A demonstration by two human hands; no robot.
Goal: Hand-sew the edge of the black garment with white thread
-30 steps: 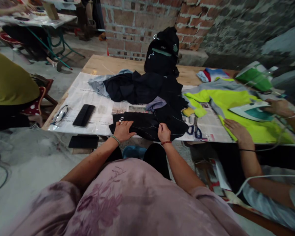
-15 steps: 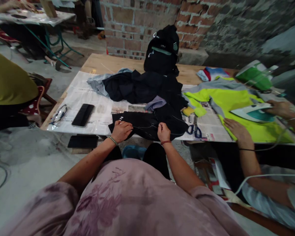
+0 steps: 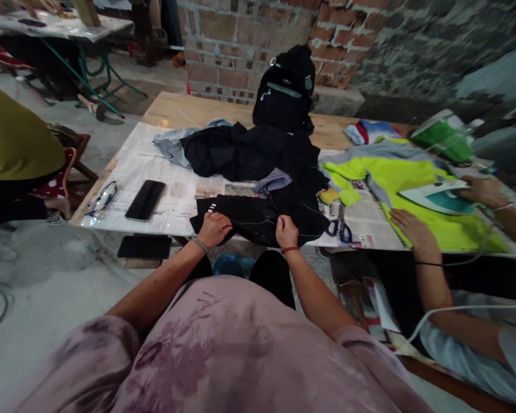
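Left grip (image 3: 214,228) closed on left part of dark cloth (image 3: 251,210), right grip (image 3: 286,231) closed on its near edge; cloth lies along front edge of worktop (image 3: 333,134), scissors (image 3: 346,232) just right; black backpack (image 3: 279,106) stands beyond, contents hidden; green-white bag (image 3: 445,136) far right, contents can't tell

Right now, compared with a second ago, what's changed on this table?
Your left hand has drawn its thumb in toward its fingers on the black cloth. The co-worker's ironing hand and the iron have shifted slightly left. Nothing was let go. Your right hand stays gripping the cloth; the scissors and backpack look unmoved.
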